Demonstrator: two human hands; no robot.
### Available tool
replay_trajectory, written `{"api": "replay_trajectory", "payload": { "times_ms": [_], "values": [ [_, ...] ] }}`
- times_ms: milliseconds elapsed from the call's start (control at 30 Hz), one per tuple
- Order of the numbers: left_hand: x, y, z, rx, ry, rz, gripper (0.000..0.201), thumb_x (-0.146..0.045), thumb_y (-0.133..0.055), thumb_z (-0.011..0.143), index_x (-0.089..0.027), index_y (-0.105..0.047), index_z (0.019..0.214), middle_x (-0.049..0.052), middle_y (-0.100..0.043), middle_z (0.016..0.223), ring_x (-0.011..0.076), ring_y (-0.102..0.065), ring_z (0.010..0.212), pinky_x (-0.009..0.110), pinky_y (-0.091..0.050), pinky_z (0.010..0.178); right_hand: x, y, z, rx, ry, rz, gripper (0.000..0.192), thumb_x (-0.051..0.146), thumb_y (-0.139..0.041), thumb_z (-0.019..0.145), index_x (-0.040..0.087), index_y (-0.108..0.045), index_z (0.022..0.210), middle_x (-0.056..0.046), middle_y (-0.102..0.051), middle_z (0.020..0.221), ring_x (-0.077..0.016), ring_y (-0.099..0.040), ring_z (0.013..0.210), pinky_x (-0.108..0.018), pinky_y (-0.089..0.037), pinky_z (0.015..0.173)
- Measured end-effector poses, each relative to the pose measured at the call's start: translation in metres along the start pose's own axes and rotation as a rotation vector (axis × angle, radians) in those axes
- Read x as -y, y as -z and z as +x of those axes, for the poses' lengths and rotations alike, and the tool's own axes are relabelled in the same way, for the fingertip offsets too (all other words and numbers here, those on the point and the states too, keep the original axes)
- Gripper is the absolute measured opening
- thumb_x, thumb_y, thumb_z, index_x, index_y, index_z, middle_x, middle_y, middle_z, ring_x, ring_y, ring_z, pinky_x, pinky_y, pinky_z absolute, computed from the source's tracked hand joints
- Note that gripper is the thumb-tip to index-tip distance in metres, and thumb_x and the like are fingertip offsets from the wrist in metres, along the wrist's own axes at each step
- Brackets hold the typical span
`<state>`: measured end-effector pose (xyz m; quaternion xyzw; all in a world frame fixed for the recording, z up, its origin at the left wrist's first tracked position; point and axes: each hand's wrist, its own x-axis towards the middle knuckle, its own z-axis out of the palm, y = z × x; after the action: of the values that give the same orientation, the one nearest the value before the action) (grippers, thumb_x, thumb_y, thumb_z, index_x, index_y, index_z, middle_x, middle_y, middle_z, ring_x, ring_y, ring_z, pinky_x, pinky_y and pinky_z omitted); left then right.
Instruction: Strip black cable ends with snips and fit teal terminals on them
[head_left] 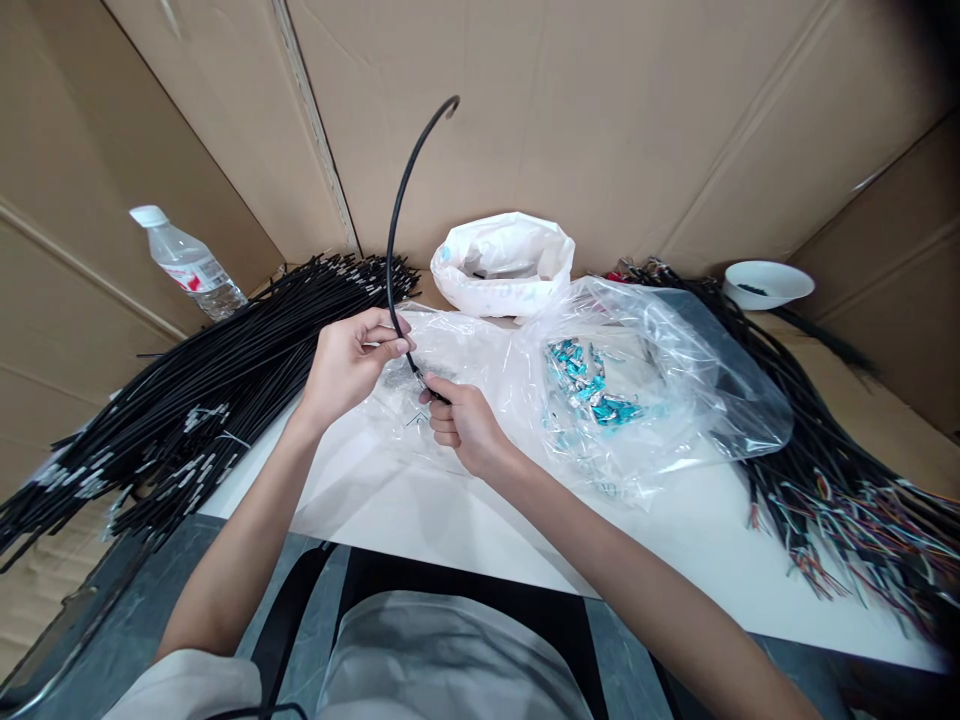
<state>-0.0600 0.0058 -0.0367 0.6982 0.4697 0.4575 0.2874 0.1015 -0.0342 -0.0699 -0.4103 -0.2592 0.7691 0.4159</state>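
Note:
My left hand (352, 362) pinches a single black cable (395, 215) near its lower end; the cable arcs up above the table and curls at the top. My right hand (463, 424) sits just right of it, fingers closed on the cable's tip, where a small metal piece shows. Both hands hover over a clear plastic sheet (375, 480) spread on the white table (697, 560). A clear bag (675, 400) holding several small teal parts (592, 385) lies right of my right hand.
A large pile of black cables (187, 400) fans over the left edge. Black cables with coloured wire ends (847, 500) lie at right. A white bag (502, 262), a white bowl (766, 283) and a water bottle (189, 265) stand at the back. Cardboard walls surround the table.

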Motion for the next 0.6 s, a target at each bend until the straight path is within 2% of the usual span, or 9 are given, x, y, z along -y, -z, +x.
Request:
{"api": "replay_trajectory", "payload": {
  "times_ms": [400,600],
  "values": [
    [0.003,-0.008,-0.003,-0.055,0.011,0.034,0.015,-0.026,-0.073,0.078,-0.017,-0.071,0.091,0.004,-0.078,0.083,0.0221,-0.074,0.082,0.029,-0.053,0.077,-0.003,-0.002,0.004,-0.067,-0.011,0.113,0.042,0.025,-0.053,0.099,0.018,-0.046,0.059,0.012,-0.016,0.045,-0.0036,-0.007,0.04,-0.016,-0.008,0.034],
    [0.002,-0.015,-0.004,-0.131,0.02,0.12,0.01,-0.02,-0.07,0.078,-0.018,-0.071,0.088,0.002,-0.078,0.081,0.0194,-0.073,0.078,0.026,-0.051,0.072,-0.004,-0.006,0.005,-0.092,-0.023,0.185,0.042,0.023,-0.049,0.101,0.019,-0.043,0.06,0.013,-0.015,0.045,-0.0041,-0.006,0.039,-0.016,-0.01,0.033]
  ]
}}
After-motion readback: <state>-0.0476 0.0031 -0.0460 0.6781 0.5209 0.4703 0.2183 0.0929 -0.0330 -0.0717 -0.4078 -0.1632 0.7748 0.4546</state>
